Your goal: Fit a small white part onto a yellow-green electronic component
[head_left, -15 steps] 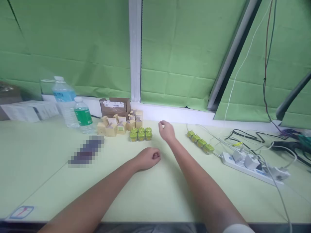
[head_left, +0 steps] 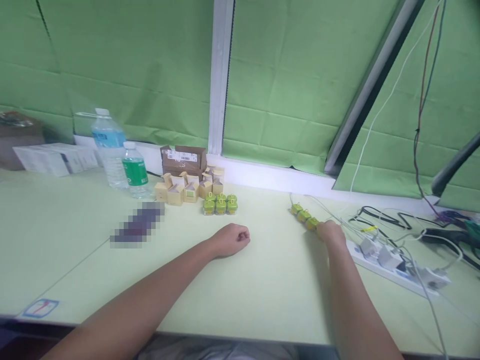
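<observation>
My left hand [head_left: 232, 239] rests on the pale green table [head_left: 240, 295] as a loose fist, with nothing visible in it. My right hand [head_left: 330, 233] lies to the right, at the near end of a slanted row of small green-and-yellow pieces [head_left: 304, 215]. Its fingers curl down over the end piece, which is hidden under them. Three pieces of the row still show beyond the hand. A second cluster of the same green pieces [head_left: 220, 204] sits further back in the middle, in front of several small tan boxes [head_left: 183, 190].
A brown cardboard box [head_left: 183, 158] stands behind the tan boxes. Two water bottles [head_left: 122, 157] stand at the left, with white boxes [head_left: 52, 158] beyond. A white power strip [head_left: 393, 262] with plugs and tangled cables [head_left: 390, 215] lies right of my right hand. A blurred dark object [head_left: 138, 225] lies left of centre.
My right hand has moved from beside the middle cluster to the right and closer, onto the near end of the slanted row, covering its last piece. My left hand stayed put.
</observation>
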Demonstrator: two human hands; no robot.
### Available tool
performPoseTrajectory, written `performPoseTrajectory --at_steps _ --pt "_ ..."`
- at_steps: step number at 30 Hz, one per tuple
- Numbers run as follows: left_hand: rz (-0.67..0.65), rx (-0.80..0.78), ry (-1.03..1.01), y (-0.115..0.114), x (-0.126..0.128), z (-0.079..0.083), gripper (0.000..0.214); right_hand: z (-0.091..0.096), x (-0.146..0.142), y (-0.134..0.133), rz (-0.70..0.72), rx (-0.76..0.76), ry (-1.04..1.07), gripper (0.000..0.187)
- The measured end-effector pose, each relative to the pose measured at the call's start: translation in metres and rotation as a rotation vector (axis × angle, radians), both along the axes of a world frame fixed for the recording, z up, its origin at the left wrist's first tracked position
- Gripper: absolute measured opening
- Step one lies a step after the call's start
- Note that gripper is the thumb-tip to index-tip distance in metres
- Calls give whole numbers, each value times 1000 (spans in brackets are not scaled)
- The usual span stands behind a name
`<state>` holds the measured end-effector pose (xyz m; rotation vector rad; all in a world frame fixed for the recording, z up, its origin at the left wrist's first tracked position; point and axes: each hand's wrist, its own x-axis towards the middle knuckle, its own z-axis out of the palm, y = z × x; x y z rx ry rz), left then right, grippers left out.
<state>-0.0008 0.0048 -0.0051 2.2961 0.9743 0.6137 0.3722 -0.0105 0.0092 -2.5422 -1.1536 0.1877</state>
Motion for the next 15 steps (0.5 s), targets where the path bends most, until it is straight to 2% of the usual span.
performPoseTrajectory --at_steps 5,8,12,15 --pt "-5 -5 0 1 0 0 19 7 -19 8 -18 -97 36 39" --pt "-1 -3 -5 0 0 0 18 11 -40 7 20 -84 1 42" --pt "28 21 -22 0 1 1 18 10 -85 4 137 8 -74 51" --pt "80 41 -50 0 1 1 23 7 -125 1 287 81 -101 57"
